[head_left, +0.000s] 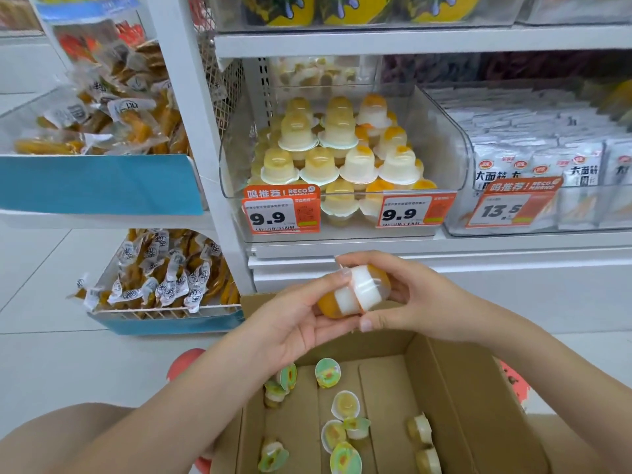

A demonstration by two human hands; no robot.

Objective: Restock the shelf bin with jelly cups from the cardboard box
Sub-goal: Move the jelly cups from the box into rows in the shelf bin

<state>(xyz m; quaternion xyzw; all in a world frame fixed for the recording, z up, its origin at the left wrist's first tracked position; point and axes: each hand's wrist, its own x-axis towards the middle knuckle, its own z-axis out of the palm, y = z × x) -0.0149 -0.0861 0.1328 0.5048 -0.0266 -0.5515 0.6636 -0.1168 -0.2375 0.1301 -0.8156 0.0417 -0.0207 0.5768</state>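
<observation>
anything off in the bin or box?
Nothing damaged or spilled. Cups in the bin stand lid-down in neat tiers. The few left in the box lie loose, tipped at mixed angles. Both hands, left and right, hold two cups pressed lid to lid.

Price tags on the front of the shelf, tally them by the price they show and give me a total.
9.9 price tags: 2
13.5 price tag: 1
Total: 3
</observation>
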